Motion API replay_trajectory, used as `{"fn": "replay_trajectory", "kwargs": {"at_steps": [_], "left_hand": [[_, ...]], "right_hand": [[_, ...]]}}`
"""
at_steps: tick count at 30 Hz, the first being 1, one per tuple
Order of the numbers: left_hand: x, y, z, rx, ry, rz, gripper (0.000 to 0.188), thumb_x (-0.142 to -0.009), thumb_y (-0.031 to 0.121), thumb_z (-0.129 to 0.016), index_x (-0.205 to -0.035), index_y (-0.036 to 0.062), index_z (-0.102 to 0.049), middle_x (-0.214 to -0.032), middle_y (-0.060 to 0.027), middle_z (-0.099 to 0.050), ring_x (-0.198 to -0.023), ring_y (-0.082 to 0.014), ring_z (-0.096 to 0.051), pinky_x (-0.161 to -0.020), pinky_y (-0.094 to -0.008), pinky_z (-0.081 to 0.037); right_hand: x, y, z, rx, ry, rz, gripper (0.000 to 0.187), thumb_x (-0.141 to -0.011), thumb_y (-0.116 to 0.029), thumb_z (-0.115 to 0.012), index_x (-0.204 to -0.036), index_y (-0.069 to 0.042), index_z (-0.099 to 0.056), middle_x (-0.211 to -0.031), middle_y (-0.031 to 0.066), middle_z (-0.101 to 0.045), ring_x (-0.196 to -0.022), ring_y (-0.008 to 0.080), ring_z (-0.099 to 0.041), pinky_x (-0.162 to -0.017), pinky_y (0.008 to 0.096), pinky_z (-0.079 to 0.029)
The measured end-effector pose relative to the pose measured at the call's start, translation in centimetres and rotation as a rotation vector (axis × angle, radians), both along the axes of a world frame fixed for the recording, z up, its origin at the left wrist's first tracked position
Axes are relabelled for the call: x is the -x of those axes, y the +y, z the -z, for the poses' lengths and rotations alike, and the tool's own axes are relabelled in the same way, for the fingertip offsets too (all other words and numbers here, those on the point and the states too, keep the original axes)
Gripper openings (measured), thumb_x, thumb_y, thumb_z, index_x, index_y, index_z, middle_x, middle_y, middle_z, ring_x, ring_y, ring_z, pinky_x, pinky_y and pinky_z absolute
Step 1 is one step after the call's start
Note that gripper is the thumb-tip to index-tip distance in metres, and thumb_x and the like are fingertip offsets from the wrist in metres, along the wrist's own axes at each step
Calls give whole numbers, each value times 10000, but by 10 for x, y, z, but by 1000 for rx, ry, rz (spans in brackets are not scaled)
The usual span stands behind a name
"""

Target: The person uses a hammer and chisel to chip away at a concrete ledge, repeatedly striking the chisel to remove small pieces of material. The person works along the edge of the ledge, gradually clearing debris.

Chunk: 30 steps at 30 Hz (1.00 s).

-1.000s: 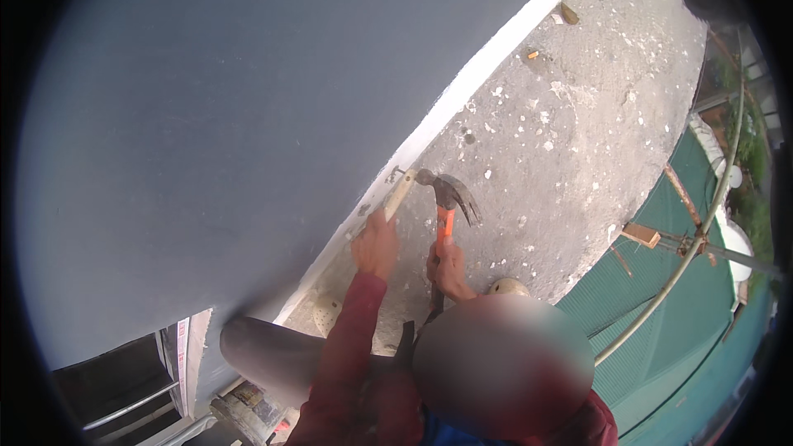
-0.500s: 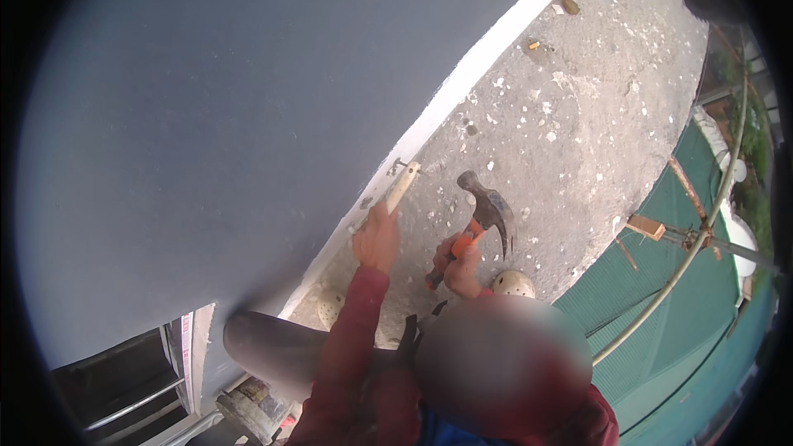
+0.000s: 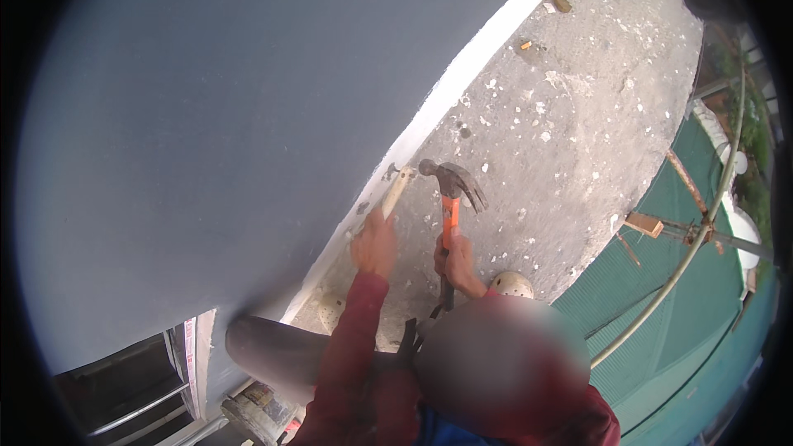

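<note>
My left hand (image 3: pixel 375 244) is closed around a pale, stick-like tool handle (image 3: pixel 395 192) with a small hole near its upper end. It is held low along the white strip (image 3: pixel 429 113) at the foot of the grey wall; the tool's other end is mostly hidden by the hand. My right hand (image 3: pixel 459 261) grips a claw hammer (image 3: pixel 450 213) by its orange and black handle. The hammer's dark metal head points its striking face at the pale handle's upper end, with a small gap between them. Dark chipped spots mark the white strip beside the handle.
The grey wall (image 3: pixel 206 116) fills the left. White chips litter the concrete ledge (image 3: pixel 570 132). Past its right edge are a pole (image 3: pixel 673 297), a wood block (image 3: pixel 644 224) and a green corrugated roof (image 3: pixel 628 322) below. A dirty bucket (image 3: pixel 258 413) stands lower left. My perforated shoes show.
The hammer has swung up and left, its head now close to the pale handle's end and its handle more upright. The left hand stays nearly in place.
</note>
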State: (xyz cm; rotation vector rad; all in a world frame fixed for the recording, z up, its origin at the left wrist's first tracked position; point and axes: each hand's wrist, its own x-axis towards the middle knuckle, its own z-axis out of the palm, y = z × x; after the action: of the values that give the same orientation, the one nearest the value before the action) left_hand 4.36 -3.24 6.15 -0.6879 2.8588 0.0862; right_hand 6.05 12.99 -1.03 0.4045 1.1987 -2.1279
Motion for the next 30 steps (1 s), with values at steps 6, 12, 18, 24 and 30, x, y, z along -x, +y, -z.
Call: {"fn": "replay_trajectory", "kwargs": {"at_steps": [6, 12, 18, 24, 30], "left_hand": [[2, 2, -2, -36, -14, -25, 341, -1006, 369, -500, -1173, 72, -527, -1073, -180, -682, -851, -414, -676, -725, -536, -508], [5, 3, -8, -29, -21, -30, 332, -1010, 366, -494, -1154, 70, -532, -1074, -175, -681, -837, -421, -675, -724, -536, -509], [5, 5, -12, -56, -37, -57, 343, -1013, 378, -484, -1157, 69, -521, -1073, -183, -677, -845, -433, -669, -736, -540, -509], [6, 3, -7, -59, -41, -66, 348, -1012, 386, -479, -1157, 74, -530, -1089, -191, -675, -867, -446, -663, -750, -555, -502], [-10, 9, -3, -266, -149, -211, 337, -1007, 384, -490, -1145, 83, -555, -1081, -186, -673, -891, -435, -664, -767, -555, -495]], "right_hand": [[1, -4, 7, -46, 142, 16, 693, -1009, -671, -273, -771, -57, -488, -519, 14, -418, -398, 113, -383, -387, 286, -333], [-1, -8, 8, -51, 223, 112, 690, -1020, -653, -263, -732, -64, -477, -514, 15, -418, -399, 116, -393, -384, 288, -339], [1, -7, 5, -21, 92, -45, 697, -1010, -667, -279, -717, -66, -478, -508, 10, -415, -395, 112, -398, -376, 285, -332], [10, -4, 1, -68, 144, -18, 711, -999, -687, -282, -692, -73, -466, -500, 6, -395, -389, 110, -381, -371, 284, -321], [11, 11, -6, -27, -171, -67, 687, -1010, -662, -302, -701, -73, -470, -500, 6, -396, -379, 114, -371, -365, 297, -296]]}}
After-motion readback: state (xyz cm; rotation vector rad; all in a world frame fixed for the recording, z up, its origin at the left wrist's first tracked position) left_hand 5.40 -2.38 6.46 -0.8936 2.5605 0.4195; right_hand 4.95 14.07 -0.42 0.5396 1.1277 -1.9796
